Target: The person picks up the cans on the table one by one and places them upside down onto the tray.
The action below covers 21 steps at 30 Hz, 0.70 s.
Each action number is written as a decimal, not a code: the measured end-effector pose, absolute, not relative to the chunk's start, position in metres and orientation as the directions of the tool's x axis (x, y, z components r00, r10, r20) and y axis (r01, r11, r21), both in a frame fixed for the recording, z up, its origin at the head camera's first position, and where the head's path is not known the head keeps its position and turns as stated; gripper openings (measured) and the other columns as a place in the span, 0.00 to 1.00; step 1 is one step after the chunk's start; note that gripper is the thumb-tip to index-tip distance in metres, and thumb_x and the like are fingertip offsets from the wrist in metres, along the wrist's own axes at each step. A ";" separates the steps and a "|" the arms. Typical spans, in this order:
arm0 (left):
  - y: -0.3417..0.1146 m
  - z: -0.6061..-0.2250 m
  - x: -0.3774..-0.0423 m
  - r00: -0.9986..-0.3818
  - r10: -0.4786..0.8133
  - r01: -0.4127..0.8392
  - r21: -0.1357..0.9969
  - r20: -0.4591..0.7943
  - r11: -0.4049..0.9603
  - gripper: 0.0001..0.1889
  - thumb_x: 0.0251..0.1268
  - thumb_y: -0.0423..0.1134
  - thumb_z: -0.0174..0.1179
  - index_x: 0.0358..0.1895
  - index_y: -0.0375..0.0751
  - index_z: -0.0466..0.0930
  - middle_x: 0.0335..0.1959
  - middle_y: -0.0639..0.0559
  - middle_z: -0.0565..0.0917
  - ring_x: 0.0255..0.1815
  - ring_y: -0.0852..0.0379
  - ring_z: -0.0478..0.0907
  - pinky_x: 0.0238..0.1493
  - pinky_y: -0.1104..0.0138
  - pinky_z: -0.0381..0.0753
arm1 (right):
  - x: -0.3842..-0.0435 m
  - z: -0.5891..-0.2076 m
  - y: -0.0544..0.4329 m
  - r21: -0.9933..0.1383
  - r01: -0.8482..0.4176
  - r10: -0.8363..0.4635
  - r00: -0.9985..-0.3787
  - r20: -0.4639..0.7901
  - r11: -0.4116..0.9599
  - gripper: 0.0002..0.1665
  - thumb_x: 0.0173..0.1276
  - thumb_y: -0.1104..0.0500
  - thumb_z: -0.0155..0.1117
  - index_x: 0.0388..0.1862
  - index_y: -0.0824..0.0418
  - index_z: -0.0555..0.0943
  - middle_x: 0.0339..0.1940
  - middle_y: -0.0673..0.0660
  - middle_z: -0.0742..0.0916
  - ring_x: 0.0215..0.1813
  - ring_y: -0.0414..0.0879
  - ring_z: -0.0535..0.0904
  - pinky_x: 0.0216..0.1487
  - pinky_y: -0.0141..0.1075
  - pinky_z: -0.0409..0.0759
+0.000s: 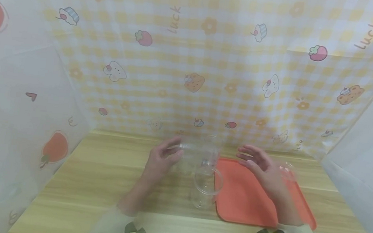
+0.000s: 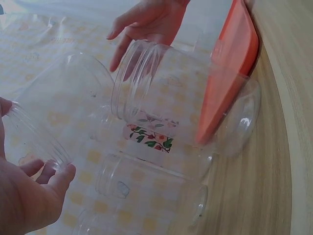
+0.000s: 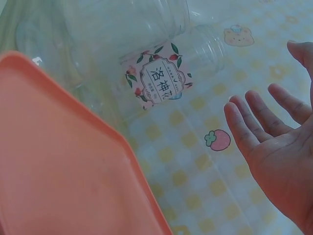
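Note:
In the head view my left hand (image 1: 162,159) is beside a clear plastic jar (image 1: 187,159) at mid-table. Seen from the left wrist, the thumb and fingertips of that hand grip the ridged neck of the clear jar (image 2: 73,88). Another clear jar (image 1: 202,197) stands nearer the front, its round mouth facing up. Behind it is a jar with a floral label (image 3: 161,76), partly covered by other jars in the right wrist view. My right hand (image 1: 265,173) hovers over the orange-red tray (image 1: 243,197), fingers apart and nothing in them.
A small clear piece (image 1: 288,171) sits at the tray's back right corner. Several jars, including a smaller clear one (image 2: 146,188), stand close together left of the tray. A yellow checked cloth (image 1: 192,57) hangs behind the wooden table (image 1: 99,183).

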<state>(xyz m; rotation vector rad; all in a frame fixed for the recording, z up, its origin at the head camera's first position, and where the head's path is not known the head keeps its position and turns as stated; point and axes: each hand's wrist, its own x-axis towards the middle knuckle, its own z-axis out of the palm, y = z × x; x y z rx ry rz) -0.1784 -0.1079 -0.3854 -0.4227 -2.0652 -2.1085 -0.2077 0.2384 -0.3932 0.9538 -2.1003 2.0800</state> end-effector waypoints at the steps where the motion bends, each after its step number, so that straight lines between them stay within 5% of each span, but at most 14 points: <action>1: -0.107 -0.385 -0.178 -0.949 0.080 0.303 0.952 0.305 -0.035 0.30 0.67 0.44 0.65 0.70 0.40 0.73 0.67 0.45 0.75 0.64 0.42 0.74 0.57 0.49 0.81 | -0.208 -0.393 0.237 -0.892 -0.443 -0.392 -0.808 0.440 -0.089 0.26 0.76 0.75 0.51 0.72 0.73 0.66 0.67 0.67 0.77 0.67 0.62 0.74 0.64 0.50 0.75; 8: -0.105 -0.384 -0.177 -0.953 0.074 0.293 0.956 0.294 -0.032 0.29 0.68 0.44 0.65 0.70 0.40 0.73 0.68 0.45 0.75 0.64 0.43 0.74 0.58 0.47 0.79 | -0.208 -0.393 0.230 -0.893 -0.442 -0.396 -0.807 0.438 -0.086 0.27 0.77 0.74 0.53 0.73 0.72 0.65 0.67 0.66 0.77 0.67 0.62 0.74 0.63 0.48 0.76; 16: -0.104 -0.383 -0.178 -0.952 0.060 0.299 0.953 0.301 -0.038 0.27 0.67 0.45 0.67 0.68 0.44 0.76 0.66 0.48 0.77 0.63 0.45 0.75 0.57 0.49 0.81 | -0.208 -0.392 0.223 -0.892 -0.443 -0.400 -0.804 0.439 -0.088 0.27 0.76 0.74 0.54 0.73 0.74 0.64 0.67 0.77 0.73 0.67 0.60 0.75 0.63 0.49 0.76; 21: -0.102 -0.384 -0.179 -0.947 0.065 0.312 0.949 0.315 -0.052 0.27 0.67 0.44 0.66 0.68 0.43 0.76 0.66 0.47 0.77 0.62 0.44 0.76 0.56 0.50 0.81 | -0.208 -0.392 0.220 -0.887 -0.452 -0.409 -0.794 0.450 -0.099 0.28 0.76 0.75 0.53 0.73 0.73 0.65 0.67 0.69 0.76 0.67 0.59 0.75 0.63 0.50 0.76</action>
